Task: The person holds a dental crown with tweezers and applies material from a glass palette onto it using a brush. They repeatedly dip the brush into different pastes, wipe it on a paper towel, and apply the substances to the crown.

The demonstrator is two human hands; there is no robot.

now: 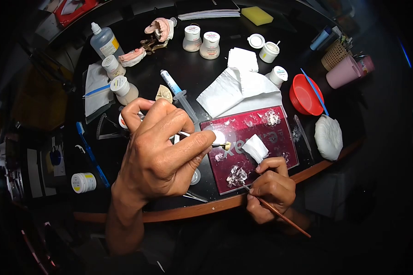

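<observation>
My left hand (163, 151) is closed around a thin tool (219, 145) with a dark end. At its end sits a small yellowish piece (227, 146), close over the dark red slab (270, 167). My right hand (273, 188) pinches a fine brush (282, 215) with a reddish-brown handle, its tip pointing toward the slab's front edge. A folded white tissue (256, 147) rises from the fingers of that hand. White crumbly paste (237, 176) lies on the slab near the brush, with more paste (272, 118) at the far corner.
White paper towels (243, 89) lie behind the slab. On the right are a red bowl (303, 97) and a white pad (328, 137). Farther back are powder jars (210, 46), a syringe (172, 82) and a dental model (159, 30). A blue toothbrush (92, 153) lies left.
</observation>
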